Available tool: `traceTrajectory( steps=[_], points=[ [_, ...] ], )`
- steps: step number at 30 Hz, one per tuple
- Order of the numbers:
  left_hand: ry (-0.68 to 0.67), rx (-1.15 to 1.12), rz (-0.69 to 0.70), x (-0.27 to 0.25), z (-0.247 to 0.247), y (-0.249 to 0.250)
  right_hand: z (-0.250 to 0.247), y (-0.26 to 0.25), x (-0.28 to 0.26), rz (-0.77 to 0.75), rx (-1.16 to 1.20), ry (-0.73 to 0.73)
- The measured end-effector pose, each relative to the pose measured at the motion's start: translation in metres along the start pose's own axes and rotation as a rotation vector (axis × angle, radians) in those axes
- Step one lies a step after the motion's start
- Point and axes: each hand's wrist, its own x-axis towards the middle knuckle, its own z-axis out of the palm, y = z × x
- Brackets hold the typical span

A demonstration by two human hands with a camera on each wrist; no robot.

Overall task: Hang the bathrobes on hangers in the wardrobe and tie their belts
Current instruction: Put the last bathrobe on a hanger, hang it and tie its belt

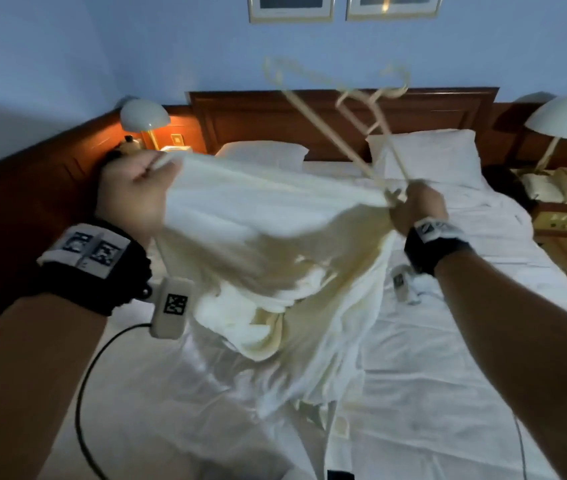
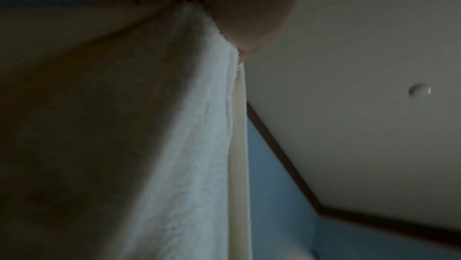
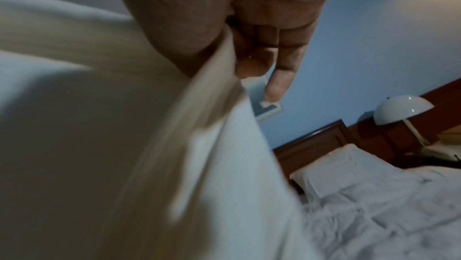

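I hold a white bathrobe (image 1: 268, 230) up over the bed, stretched between both hands, and its lower part trails onto the sheet. My left hand (image 1: 136, 195) grips one upper edge; the left wrist view shows the hand (image 2: 224, 8) pinching terry cloth (image 2: 194, 146) beside a cream strip (image 2: 239, 146). My right hand (image 1: 417, 209) pinches the other edge, its fingers (image 3: 274, 51) curled on the cloth (image 3: 174, 146). Cream hangers (image 1: 354, 109), blurred, stick up from the right hand toward the headboard.
A bed (image 1: 465, 341) with white sheets and two pillows (image 1: 427, 157) lies below. Behind it is a dark wooden headboard (image 1: 240, 119). Domed lamps stand on the left (image 1: 143, 116) and right (image 1: 566, 123) nightstands. A black cable (image 1: 85, 375) hangs from my left wrist.
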Motion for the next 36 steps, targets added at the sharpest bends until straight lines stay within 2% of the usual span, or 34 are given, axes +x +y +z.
traceTrajectory(
  steps=[3, 5, 7, 9, 12, 14, 16, 17, 18, 22, 24, 27, 32, 36],
  points=[
    [0.281, 0.059, -0.050, 0.034, -0.035, 0.004, -0.034, -0.031, 0.033, -0.034, 0.079, 0.112],
    [0.343, 0.140, -0.065, 0.048, -0.054, -0.005, -0.042, -0.049, 0.035, -0.091, 0.128, 0.089],
    [0.331, 0.380, -0.061, 0.051, -0.066, -0.023, -0.038, -0.064, 0.023, -0.133, 0.163, 0.020],
    [0.183, 0.639, -0.107, 0.043, -0.062, -0.039, -0.024, -0.075, 0.004, -0.163, 0.268, -0.122],
    [-0.166, 0.671, -0.243, 0.018, -0.023, -0.068, 0.006, -0.089, -0.035, -0.180, 0.638, -0.393],
    [-0.465, 0.546, -0.203, -0.010, 0.016, -0.079, 0.025, -0.096, -0.056, -0.139, 0.919, -0.526],
    [-0.720, 0.318, -0.214, -0.044, 0.055, -0.074, 0.038, -0.103, -0.073, -0.094, 1.021, -0.607],
    [-0.813, 0.217, -0.229, -0.060, 0.073, -0.068, 0.041, -0.106, -0.080, -0.090, 1.020, -0.644],
    [-0.850, 0.129, -0.230, -0.072, 0.089, -0.064, 0.045, -0.106, -0.085, -0.086, 1.016, -0.669],
    [-0.691, 0.128, -0.151, -0.081, 0.112, -0.070, 0.045, -0.092, -0.085, -0.092, 0.930, -0.635],
    [-0.702, 0.103, -0.145, -0.075, 0.109, -0.077, 0.046, -0.074, -0.079, -0.076, 0.829, -0.592],
    [-0.758, -0.029, -0.206, -0.071, 0.107, -0.082, 0.053, -0.053, -0.083, -0.005, 0.732, -0.576],
    [-0.630, -0.178, -0.338, -0.063, 0.116, -0.088, 0.086, -0.037, -0.124, 0.059, 0.696, -0.564],
    [-0.590, -0.183, -0.304, -0.045, 0.107, -0.085, 0.131, -0.028, -0.143, 0.068, 0.438, -0.522]
  ],
)
